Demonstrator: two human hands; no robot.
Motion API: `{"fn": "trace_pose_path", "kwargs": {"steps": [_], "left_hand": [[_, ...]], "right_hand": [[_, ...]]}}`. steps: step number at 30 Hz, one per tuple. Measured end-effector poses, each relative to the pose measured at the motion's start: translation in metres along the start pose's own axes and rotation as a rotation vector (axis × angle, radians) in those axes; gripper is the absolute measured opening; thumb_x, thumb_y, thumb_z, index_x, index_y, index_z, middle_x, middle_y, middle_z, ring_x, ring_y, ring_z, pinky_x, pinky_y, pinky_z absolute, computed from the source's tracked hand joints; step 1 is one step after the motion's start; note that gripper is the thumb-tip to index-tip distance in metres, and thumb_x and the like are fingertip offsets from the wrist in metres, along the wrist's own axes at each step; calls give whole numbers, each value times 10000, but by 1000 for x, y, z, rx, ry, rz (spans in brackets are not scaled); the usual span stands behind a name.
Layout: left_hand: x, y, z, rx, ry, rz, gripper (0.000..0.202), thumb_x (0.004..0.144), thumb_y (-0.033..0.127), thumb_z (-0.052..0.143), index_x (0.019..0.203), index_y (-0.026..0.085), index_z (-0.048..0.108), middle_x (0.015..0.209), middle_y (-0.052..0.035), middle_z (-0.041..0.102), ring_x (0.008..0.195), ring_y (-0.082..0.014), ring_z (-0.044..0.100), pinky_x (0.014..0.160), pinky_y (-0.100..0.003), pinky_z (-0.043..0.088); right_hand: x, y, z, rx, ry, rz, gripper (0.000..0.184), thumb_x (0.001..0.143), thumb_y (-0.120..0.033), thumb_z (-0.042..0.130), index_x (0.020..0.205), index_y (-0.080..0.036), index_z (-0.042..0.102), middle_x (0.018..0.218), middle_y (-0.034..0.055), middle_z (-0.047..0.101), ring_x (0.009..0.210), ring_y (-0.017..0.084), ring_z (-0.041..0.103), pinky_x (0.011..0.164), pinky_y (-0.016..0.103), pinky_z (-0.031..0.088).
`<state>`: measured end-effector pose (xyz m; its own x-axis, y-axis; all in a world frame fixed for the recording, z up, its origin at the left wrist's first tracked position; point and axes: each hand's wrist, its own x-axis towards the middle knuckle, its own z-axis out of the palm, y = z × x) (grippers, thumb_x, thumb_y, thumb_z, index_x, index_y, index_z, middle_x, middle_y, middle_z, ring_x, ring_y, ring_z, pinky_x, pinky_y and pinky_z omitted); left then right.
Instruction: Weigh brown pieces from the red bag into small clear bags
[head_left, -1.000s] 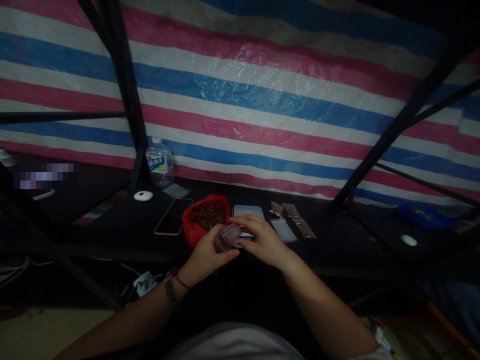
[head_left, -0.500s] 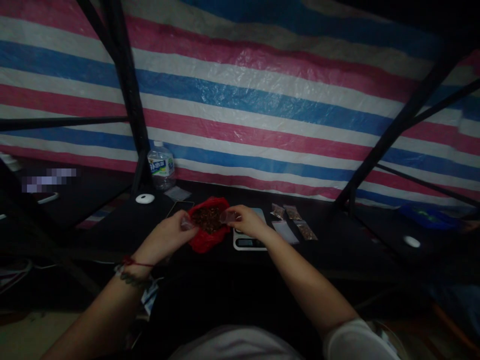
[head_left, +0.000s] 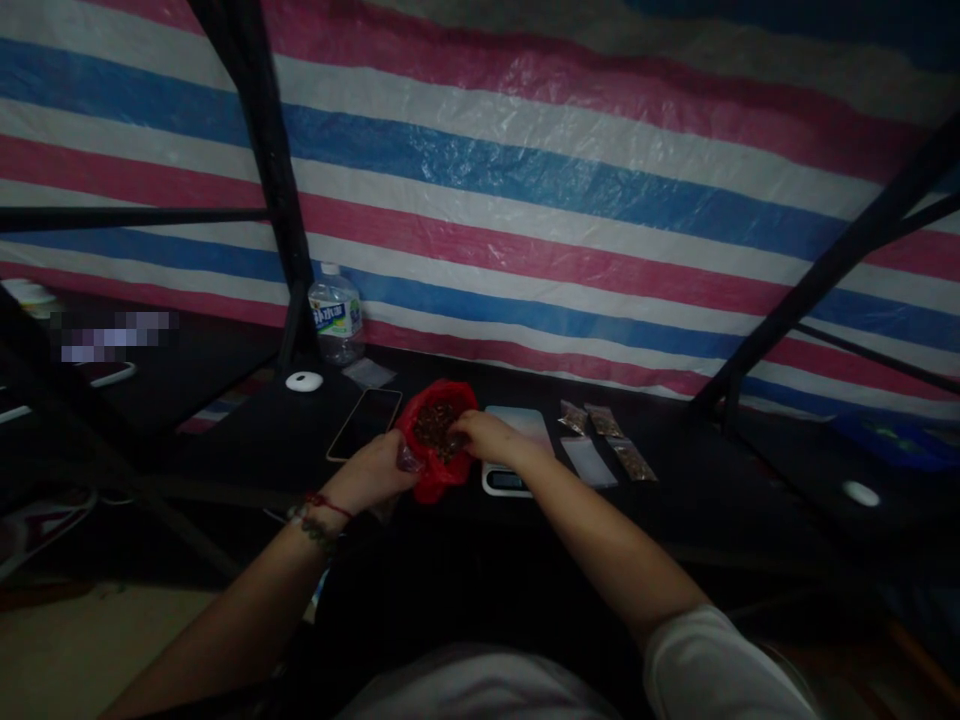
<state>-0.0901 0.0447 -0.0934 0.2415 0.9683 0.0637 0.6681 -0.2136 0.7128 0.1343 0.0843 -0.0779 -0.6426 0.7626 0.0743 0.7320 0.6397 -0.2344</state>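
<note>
A red plastic bag (head_left: 436, 484) lies with its mouth spread wide, full of loose brown bits (head_left: 436, 428) like dried herbs or seeds. My left hand (head_left: 373, 468) is closed at its left edge on a small see-through plastic thing (head_left: 409, 458), whose kind I cannot make out. From the right, my right hand (head_left: 484, 436) reaches into the bag; its fingers are closed round a small clear cup (head_left: 456, 440), mostly hidden, down among the brown bits. Under and beside my right forearm sits a white digital scale (head_left: 517, 425) with a dark display at its front.
Small filled zip bags (head_left: 634, 461) and a flat clear bag (head_left: 589, 461) lie right of the scale. Left stand a phone (head_left: 365, 425), a white oval case (head_left: 304, 381), and a large clear bottle (head_left: 337, 318). Black frame posts (head_left: 274, 180) rise either side; a striped sheet (head_left: 525, 190) hangs behind.
My right hand has lowered the clear cup from the bag's right rim into the brown bits. My left hand has moved beside the bag, uncovering the phone. The view has shifted slightly.
</note>
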Motion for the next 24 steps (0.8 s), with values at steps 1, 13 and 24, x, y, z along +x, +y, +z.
{"fn": "trace_pose_path", "kwargs": {"steps": [1, 13, 24], "left_hand": [[1, -2, 1, 7, -16, 25, 362, 572, 339, 706, 893, 185, 639, 890, -56, 705, 801, -241, 655, 704, -289, 483], [8, -10, 7, -109, 15, 49, 309, 670, 350, 622, 915, 173, 564, 839, -44, 680, 776, -228, 651, 689, -304, 488], [13, -11, 9, -344, 80, 2, 448, 640, 374, 647, 1013, 147, 552, 963, -71, 665, 884, -240, 641, 771, -328, 502]], "right_hand": [[1, -1, 1, 25, -6, -1, 333, 729, -34, 603, 1018, -158, 713, 1026, 98, 687, 942, 216, 633, 842, 278, 463], [17, -5, 19, 266, -10, 51, 445, 664, -14, 589, 1072, -157, 695, 1064, 75, 710, 963, 200, 647, 859, 275, 474], [22, -14, 24, 414, 58, 5, 355, 718, 0, 589, 1028, -144, 685, 1074, 80, 704, 969, 187, 643, 894, 291, 471]]}}
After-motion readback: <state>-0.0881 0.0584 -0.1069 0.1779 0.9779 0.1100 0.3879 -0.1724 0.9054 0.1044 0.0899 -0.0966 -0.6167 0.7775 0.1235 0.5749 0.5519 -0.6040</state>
